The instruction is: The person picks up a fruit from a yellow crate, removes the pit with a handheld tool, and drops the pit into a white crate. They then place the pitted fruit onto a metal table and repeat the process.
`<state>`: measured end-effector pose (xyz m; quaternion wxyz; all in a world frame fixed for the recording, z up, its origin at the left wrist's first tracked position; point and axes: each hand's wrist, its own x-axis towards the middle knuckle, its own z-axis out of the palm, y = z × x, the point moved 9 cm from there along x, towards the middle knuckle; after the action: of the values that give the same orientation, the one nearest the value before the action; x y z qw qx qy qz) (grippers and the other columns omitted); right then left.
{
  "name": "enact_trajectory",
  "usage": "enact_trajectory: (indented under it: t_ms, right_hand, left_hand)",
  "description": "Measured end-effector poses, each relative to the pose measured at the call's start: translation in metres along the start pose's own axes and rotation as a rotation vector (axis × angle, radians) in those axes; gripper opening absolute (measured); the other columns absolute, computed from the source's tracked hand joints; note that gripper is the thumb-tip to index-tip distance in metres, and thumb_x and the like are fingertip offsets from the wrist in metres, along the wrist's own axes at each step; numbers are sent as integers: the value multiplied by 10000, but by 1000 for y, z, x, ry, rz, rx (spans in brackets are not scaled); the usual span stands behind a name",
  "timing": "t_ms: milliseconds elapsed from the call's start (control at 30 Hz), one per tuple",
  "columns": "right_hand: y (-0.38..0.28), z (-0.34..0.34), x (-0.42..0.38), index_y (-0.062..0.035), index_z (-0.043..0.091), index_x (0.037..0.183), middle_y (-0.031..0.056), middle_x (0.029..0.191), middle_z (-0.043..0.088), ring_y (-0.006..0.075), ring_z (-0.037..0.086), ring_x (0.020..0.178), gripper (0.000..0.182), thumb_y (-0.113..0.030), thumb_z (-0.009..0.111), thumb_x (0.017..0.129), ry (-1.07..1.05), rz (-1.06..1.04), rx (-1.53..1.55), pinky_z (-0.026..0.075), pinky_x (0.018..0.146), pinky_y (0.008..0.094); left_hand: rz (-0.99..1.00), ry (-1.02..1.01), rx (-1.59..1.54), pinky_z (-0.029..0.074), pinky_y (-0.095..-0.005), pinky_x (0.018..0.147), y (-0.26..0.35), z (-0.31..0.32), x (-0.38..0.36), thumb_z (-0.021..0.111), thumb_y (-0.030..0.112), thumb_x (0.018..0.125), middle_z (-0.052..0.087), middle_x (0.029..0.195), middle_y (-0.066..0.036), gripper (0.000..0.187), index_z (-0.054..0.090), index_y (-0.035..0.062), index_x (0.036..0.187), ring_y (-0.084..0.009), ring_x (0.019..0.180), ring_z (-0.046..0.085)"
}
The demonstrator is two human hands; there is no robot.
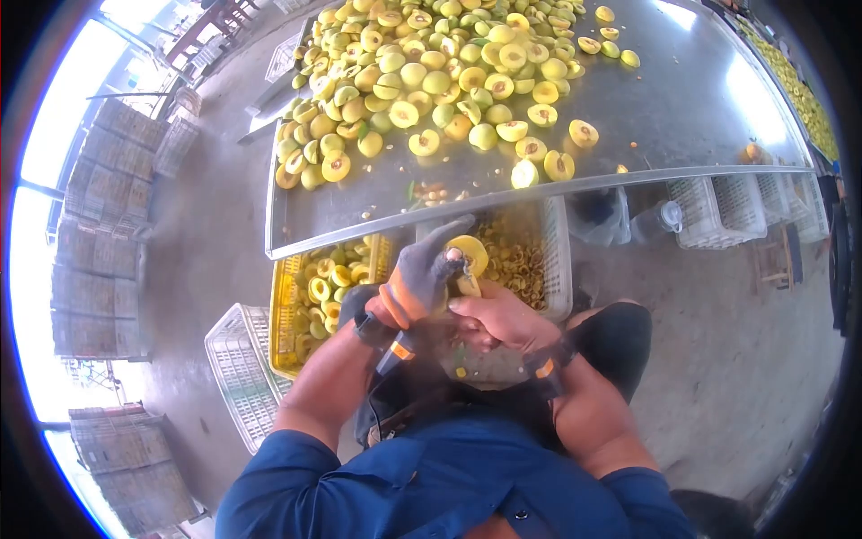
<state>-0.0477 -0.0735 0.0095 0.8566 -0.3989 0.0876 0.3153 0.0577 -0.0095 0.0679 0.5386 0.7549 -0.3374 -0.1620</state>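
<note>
My left hand (pixel 417 278), in a grey and orange glove, is closed around a yellow peach half (pixel 472 253) above my lap. My bare right hand (pixel 503 319) is closed just below it, with its fingertips close to the fruit. Whatever it grips is mostly hidden. Left of my hands, a yellow crate (pixel 285 310) contains hollowed fruit halves (pixel 328 283). Behind and right of them, a white crate (pixel 557 256) has brown pits and scraps (pixel 516 260) in it. On the metal table (pixel 359 202) lies a large heap of cut peach halves (pixel 431 81).
The table's front edge (pixel 539 190) runs just beyond my hands. An empty-looking white crate (pixel 235 359) stands at the left. More white crates (pixel 718 211) sit under the table on the right. Stacked crates (pixel 103 242) line the left side.
</note>
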Motion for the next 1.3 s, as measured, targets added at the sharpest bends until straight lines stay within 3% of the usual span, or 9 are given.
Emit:
enact_trajectory:
  t_ms: [200, 267, 333, 433, 733, 933, 1067, 1167, 1300]
  right_hand:
    - [-35, -26, -8, -13, 629, 975, 42, 752, 609, 139, 549, 510, 202, -213, 634, 1001, 455, -708, -691, 423, 465, 329]
    - [-24, -34, -3, -14, 628, 980, 39, 750, 603, 136, 545, 512, 205, -217, 634, 1003, 410, -619, -601, 423, 462, 329]
    - [-7, -27, -6, -33, 609, 956, 15, 722, 567, 128, 522, 500, 211, -232, 617, 1025, 240, -182, -275, 414, 450, 326]
    - [10, -2, -12, -75, 560, 945, -26, 674, 492, 109, 474, 473, 211, -250, 581, 1060, 29, 84, 236, 399, 430, 320]
    - [5, -17, -6, -132, 480, 894, -39, 658, 439, 96, 434, 477, 270, -300, 584, 1077, 129, -5, 91, 382, 438, 299]
    - [-2, -34, 0, -127, 488, 852, -24, 642, 455, 114, 447, 475, 285, -284, 601, 1062, 353, -126, 162, 388, 439, 311]
    - [21, -72, 19, -105, 512, 899, -7, 661, 491, 124, 473, 469, 228, -251, 614, 1041, 569, -80, 20, 399, 424, 326]
    - [21, -56, 18, -86, 503, 871, -2, 654, 491, 121, 481, 464, 256, -238, 625, 1037, 525, -125, -42, 403, 414, 328]
    - [38, -56, 29, -61, 503, 859, 0, 663, 504, 117, 500, 472, 297, -257, 654, 1023, 464, -85, -153, 404, 407, 313]
  left_hand:
    - [-11, 132, 72, 574, -391, 912, -8, 7, -1, 601, 268, 1104, 737, 1207, -260, 465, 558, 40, 1506, -312, 1072, 751]
    - [-152, 77, 17, 581, -405, 902, -16, 13, -2, 612, 226, 1091, 742, 1177, -265, 448, 556, 48, 1498, -362, 1077, 756]
    - [-195, 38, 67, 586, -412, 896, -19, 15, -3, 614, 222, 1088, 749, 1158, -259, 446, 554, 45, 1493, -389, 1066, 756]
    - [23, 14, 165, 588, -415, 891, 3, 14, 2, 607, 211, 1091, 744, 1170, -263, 441, 549, 51, 1498, -394, 1057, 754]
    - [-354, 184, -685, 558, -343, 931, -55, 27, -4, 577, 243, 1109, 752, 1198, -143, 391, 644, -14, 1396, -204, 1050, 700]
    - [-512, 349, -542, 542, -348, 922, -105, -12, -14, 608, 295, 1084, 741, 1215, -118, 416, 702, -45, 1305, -202, 1059, 689]
    - [277, 339, 547, 581, -343, 904, -42, -77, -34, 653, 268, 1059, 744, 1109, -121, 374, 696, -12, 1302, -258, 1055, 718]
    - [-187, 580, -48, 546, -297, 584, -73, -157, -78, 687, 257, 1034, 695, 853, -119, 296, 684, -7, 1168, -194, 657, 664]
    - [-491, 754, -246, 534, -329, 517, -159, -212, -166, 655, 236, 1039, 717, 838, -118, 259, 693, 17, 1171, -196, 574, 656]
